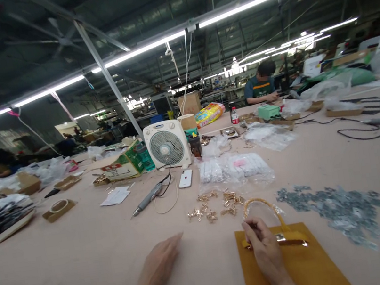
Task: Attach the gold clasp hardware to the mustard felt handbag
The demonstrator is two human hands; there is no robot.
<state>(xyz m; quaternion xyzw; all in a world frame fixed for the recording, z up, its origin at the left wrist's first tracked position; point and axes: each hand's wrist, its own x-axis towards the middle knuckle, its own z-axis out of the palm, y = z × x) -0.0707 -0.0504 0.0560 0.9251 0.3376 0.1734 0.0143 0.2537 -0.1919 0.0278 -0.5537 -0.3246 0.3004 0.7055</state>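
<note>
A mustard-yellow handbag [295, 272] lies flat at the front right, with a strap and shiny gold metal fittings across its top. Its curved handle [279, 217], partly wrapped in clear plastic, arches away from me. My right hand [265, 248] is over the bag's upper left, fingers curled closed at the left end of the handle; the fingertips hide the exact contact. My left hand [161, 263] rests on the table left of the bag, fingers stretched out and holding nothing. Small gold metal fittings [211, 215] lie in loose piles beyond my hands.
Flat grey metal pieces [343, 210] spread right of the bag. Farther back are plastic-wrapped packs [235, 169], a white phone [185, 179], a corded electric screwdriver [148, 198] and a box fan [167, 146]. Another person [262, 84] sits across the table [69, 265].
</note>
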